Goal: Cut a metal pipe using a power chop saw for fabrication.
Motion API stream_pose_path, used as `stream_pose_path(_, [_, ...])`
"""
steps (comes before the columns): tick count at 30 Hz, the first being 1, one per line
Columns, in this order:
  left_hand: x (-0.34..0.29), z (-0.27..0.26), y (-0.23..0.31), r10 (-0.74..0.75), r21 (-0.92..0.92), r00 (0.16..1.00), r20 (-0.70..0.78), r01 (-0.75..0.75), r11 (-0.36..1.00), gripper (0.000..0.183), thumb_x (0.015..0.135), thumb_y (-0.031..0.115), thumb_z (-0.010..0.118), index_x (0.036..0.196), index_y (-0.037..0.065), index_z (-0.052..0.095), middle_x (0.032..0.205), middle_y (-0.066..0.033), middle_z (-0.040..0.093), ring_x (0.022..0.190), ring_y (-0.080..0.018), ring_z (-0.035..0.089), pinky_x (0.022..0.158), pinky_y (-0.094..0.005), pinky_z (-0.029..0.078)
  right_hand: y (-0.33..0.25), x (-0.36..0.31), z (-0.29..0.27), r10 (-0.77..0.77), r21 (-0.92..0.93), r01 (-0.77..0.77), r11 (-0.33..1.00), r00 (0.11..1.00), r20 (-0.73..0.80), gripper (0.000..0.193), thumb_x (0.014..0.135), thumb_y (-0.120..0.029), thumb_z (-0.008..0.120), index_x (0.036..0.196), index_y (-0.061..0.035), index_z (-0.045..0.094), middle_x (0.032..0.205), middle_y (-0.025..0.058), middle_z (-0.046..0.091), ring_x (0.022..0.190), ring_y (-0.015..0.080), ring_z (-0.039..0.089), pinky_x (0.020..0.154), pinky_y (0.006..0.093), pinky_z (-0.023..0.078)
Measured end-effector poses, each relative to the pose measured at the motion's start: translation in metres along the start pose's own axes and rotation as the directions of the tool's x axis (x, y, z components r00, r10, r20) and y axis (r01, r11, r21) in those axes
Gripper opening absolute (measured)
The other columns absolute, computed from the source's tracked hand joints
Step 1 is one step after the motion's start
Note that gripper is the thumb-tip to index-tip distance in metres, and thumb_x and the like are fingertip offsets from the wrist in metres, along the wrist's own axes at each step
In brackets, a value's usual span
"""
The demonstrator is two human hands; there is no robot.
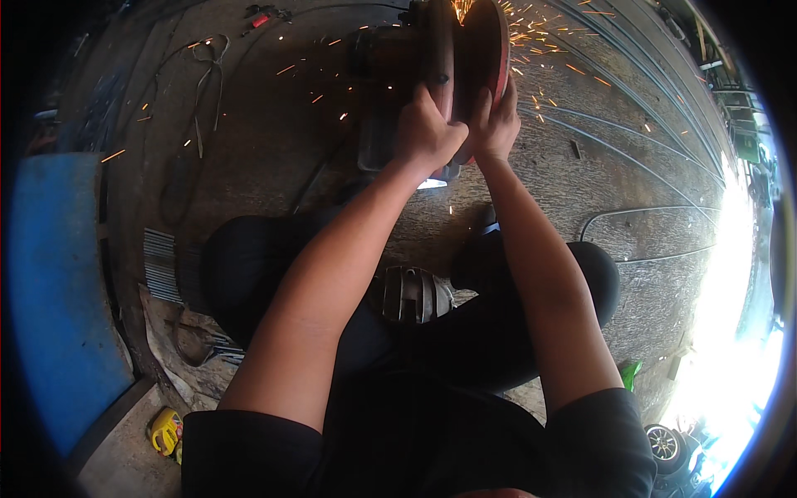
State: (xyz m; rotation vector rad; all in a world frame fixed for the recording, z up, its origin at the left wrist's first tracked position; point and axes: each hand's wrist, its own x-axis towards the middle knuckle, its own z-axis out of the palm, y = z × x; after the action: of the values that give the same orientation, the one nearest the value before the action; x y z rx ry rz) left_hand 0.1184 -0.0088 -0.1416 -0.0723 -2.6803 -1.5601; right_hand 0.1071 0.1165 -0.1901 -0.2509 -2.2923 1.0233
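- Brown, red-rimmed round disc or guard (483, 50) sits at top centre of my view.
- Left hand (427, 137) half-curled at the grey curved metal cover (440, 54), right hand (496, 129) against the rim; I can't tell whether either grips.
- A slip could cut fingers; orange sparks (462, 10) could burn bare skin.

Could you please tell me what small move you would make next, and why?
I would perhaps slide the right hand a little closer to the body along the rim of the red-edged round piece, because that hand is bare and orange sparks fly just beyond it.
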Motion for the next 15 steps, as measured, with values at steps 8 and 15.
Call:
stream_pose_path(8, [0.0002,0.0011,-0.0003,-0.010,-0.003,1.000,-0.001,0.010,1.000,0.049,0.063,0.012,0.065,0.103,-0.009,0.045,0.087,-0.0338,0.061,0.088,-0.0469,0.061,0.080,-0.0465,0.050,0.0004,-0.0007,0.0004,0.010,-0.004,-0.010,1.000,1.000,-0.007,0.054,0.090,-0.033,0.051,0.133,-0.0026,0.041,0.110,0.0239,0.060,0.094,0.0433,0.060,0.077,0.0463,0.049])
stream_pose_path(15, [0.0000,0.0025,-0.0012,-0.022,0.001,0.999,-0.028,0.022,1.000,0.054,0.061,0.013,0.067,0.109,-0.007,0.050,0.091,-0.0264,0.064,0.088,-0.0385,0.065,0.080,-0.0407,0.051,-0.0010,-0.0008,0.0002,0.005,0.015,-0.005,1.000,1.000,-0.009,0.052,0.090,-0.033,0.052,0.132,-0.0039,0.042,0.108,0.0231,0.061,0.094,0.0429,0.060,0.076,0.0460,0.049])
